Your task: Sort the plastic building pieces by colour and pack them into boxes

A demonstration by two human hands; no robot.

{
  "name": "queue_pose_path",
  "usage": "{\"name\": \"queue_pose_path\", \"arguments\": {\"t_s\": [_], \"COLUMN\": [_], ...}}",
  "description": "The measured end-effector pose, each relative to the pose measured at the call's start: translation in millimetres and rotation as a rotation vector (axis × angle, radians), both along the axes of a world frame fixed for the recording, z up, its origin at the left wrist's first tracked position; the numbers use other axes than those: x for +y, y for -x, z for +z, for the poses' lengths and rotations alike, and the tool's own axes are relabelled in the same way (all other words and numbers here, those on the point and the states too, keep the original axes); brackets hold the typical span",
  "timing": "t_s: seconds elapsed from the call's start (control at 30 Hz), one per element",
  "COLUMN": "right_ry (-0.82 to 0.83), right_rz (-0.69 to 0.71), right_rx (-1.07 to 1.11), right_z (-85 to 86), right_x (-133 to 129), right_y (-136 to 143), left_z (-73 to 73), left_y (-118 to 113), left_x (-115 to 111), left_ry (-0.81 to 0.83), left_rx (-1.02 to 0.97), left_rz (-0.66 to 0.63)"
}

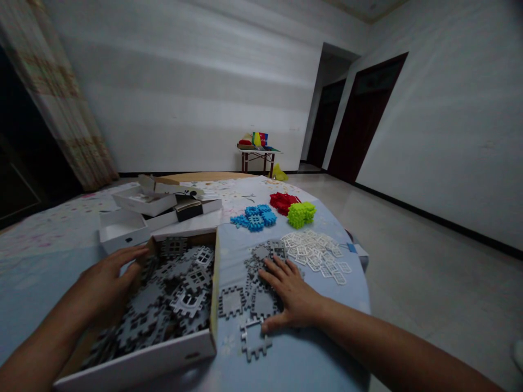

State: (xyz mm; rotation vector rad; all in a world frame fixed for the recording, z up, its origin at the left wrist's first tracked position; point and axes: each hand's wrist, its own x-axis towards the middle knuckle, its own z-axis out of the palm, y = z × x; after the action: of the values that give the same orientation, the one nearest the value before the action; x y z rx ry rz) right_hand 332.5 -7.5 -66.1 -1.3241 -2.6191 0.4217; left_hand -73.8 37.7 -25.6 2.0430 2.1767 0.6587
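A white cardboard box [163, 356] with brown inner walls stands in front of me, heaped with grey interlocking plastic tiles [153, 299]. My left hand [108, 277] rests at the box's left edge, thumb and fingers apart; some of its fingers are hidden. On the tablecloth right of the box, my right hand [292, 294] lies palm down with fingers spread over a loose pile of grey tiles [261, 299]. Its thumb touches a square grey frame piece [244, 340] with notched edges. A grey square tile [231, 302] lies between that pile and the box.
Beyond my right hand lie white frame pieces [314, 250], blue tiles [256, 218], red pieces [284, 202] and lime-green pieces [301, 214]. White cardboard boxes [122, 231] are stacked behind the grey-tile box. The round table's edge [363, 277] curves along the right. A small side table [259, 151] stands by the wall.
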Motion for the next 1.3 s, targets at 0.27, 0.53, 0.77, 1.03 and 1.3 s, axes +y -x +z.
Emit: {"name": "queue_pose_path", "arguments": {"t_s": [0.27, 0.53, 0.77, 1.03, 1.3], "right_ry": [-0.032, -0.103, -0.129, -0.169, -0.256], "right_rz": [0.024, -0.007, 0.024, 0.282, 0.259], "right_rx": [0.029, 0.092, 0.140, 0.132, -0.025], "right_z": [-0.4, -1.9, -1.6, 5.3, 0.9], "right_x": [31.3, 66.5, 84.5, 36.6, 47.9], "right_y": [24.4, 33.9, 50.1, 54.3, 61.4], "left_z": [-3.5, -4.3, 1.5, 1.6, -3.6], "left_y": [4.6, 12.2, 6.6, 7.0, 11.5], "left_x": [0.2, 2.4, -3.1, -1.5, 0.2], "left_ry": [-0.014, -0.013, -0.008, 0.006, -0.005], "left_rx": [0.015, 0.035, 0.030, 0.037, 0.032], "left_rz": [-0.004, -0.006, 0.029, 0.005, 0.016]}}
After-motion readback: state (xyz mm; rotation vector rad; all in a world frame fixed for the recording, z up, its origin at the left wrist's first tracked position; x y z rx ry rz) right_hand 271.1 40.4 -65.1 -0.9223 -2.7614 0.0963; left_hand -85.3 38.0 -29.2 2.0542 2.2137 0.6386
